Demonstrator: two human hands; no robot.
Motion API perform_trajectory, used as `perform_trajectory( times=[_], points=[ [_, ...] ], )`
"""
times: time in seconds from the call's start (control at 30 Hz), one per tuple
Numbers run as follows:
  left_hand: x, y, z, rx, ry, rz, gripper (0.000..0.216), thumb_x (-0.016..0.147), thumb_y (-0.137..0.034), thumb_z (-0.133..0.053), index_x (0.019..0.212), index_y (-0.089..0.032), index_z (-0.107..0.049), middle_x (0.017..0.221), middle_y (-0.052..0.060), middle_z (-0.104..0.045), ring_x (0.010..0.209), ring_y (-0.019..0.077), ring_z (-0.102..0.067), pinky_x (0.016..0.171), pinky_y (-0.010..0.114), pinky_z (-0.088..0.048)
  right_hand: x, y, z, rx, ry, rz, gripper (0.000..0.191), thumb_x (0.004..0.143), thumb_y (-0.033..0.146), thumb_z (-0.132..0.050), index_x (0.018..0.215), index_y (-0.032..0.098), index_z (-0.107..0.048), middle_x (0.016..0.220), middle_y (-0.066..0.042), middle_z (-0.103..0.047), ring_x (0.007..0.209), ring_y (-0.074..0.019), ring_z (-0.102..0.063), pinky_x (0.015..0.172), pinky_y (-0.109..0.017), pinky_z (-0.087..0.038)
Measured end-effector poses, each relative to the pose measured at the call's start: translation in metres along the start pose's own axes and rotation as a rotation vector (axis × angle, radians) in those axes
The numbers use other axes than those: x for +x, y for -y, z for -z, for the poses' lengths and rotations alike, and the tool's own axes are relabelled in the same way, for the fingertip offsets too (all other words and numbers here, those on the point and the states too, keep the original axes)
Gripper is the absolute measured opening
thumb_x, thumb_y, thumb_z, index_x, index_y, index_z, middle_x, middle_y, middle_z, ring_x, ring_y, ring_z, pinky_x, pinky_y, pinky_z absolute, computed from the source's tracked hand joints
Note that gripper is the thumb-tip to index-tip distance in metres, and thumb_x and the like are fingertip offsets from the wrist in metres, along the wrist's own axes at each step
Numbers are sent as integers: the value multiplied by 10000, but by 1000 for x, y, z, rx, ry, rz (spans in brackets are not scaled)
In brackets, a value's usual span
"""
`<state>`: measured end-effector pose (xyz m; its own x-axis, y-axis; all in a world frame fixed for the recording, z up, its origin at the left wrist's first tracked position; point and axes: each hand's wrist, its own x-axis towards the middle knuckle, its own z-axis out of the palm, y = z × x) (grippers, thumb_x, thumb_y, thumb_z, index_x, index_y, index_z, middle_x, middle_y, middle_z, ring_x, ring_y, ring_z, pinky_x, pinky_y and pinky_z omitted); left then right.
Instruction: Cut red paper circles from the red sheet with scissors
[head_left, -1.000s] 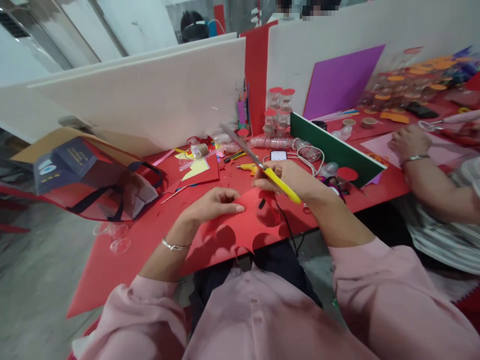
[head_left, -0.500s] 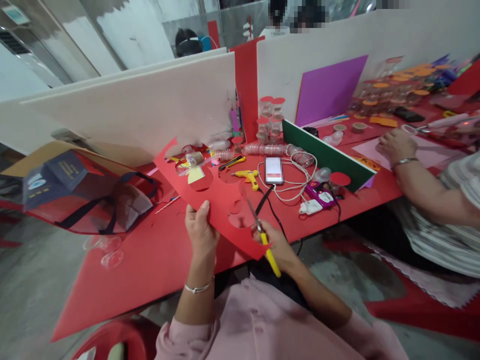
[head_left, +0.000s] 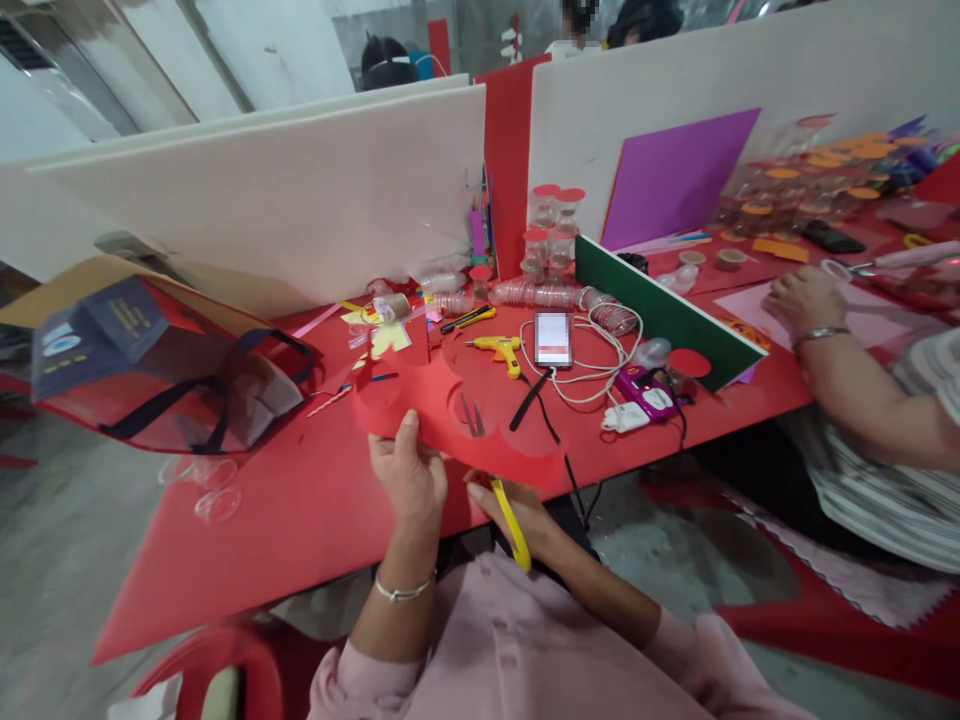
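Observation:
My left hand [head_left: 409, 465] pinches the near edge of a red sheet [head_left: 427, 405], thumb on top. Round cut-outs have left the sheet with curved, scalloped edges, and it is held up over the red table. In my right hand [head_left: 517, 515] is a pair of scissors with yellow handles [head_left: 514, 525]. The blades show beyond the sheet, slightly parted, and part of the scissors is hidden behind the red sheet. Beyond the sheet lie a yellow glue gun [head_left: 496, 348] and a yellow-and-black utility knife [head_left: 469, 319].
A phone [head_left: 553, 338] and a coiled white cable [head_left: 600, 385] lie beside a purple power strip [head_left: 641, 392]. A green board [head_left: 667, 315] stands at the right, near a co-worker's hand [head_left: 806, 305]. At left are a bag [head_left: 180, 370] and clear plastic cups [head_left: 217, 503].
My right hand and the scissors have moved left and down, with the blades now under the sheet. The red sheet has shifted and turned in my left hand. The camera view has shifted slightly.

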<state>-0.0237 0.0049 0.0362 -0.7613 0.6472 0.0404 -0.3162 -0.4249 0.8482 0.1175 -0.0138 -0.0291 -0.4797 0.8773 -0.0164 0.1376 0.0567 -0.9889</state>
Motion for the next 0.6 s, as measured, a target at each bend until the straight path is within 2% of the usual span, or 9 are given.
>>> perform_trajectory(
  times=[0.07,0.17,0.3,0.37,0.43,0.6],
  points=[
    [3,-3,2,29,-32,-42,280,788,-297,-787,1025,-260,-643,944,-21,-746,768,130,-710,692,241,-578,-3,-4,-1,-4,6,-13,210,935,419,-602,884,223,-658,839,-20,-680,801,-214,-641,781,-328,-504],
    [2,-10,4,56,-12,-46,237,786,-295,-762,976,-254,-627,902,-17,-726,768,142,-705,677,250,-575,-7,-6,-1,4,43,-55,207,937,394,-596,946,200,-670,850,-20,-682,752,-185,-618,728,-297,-482],
    [-6,-16,4,42,86,69,254,762,-320,-782,930,-247,-606,681,-70,-632,499,91,-581,548,234,-532,-10,3,1,10,113,-21,192,914,342,-605,999,192,-690,854,-13,-667,714,-164,-580,676,-276,-457],
    [-9,-17,4,20,103,118,283,737,-315,-803,914,-243,-594,616,-95,-582,423,72,-520,483,216,-491,-10,7,2,23,142,18,182,911,321,-609,1014,200,-698,867,-14,-667,745,-172,-591,709,-283,-476],
    [-11,-16,4,11,116,156,316,700,-302,-823,897,-239,-584,623,-92,-594,409,74,-523,434,206,-457,-9,8,3,24,142,44,170,920,314,-609,1010,210,-708,899,-25,-682,825,-198,-622,774,-304,-502],
    [-13,-8,9,83,183,186,335,705,-329,-836,838,-230,-545,547,-90,-563,328,83,-478,333,203,-357,-4,4,2,37,57,44,226,972,422,-581,987,250,-728,931,-27,-721,944,-241,-667,962,-384,-527]
  ],
)
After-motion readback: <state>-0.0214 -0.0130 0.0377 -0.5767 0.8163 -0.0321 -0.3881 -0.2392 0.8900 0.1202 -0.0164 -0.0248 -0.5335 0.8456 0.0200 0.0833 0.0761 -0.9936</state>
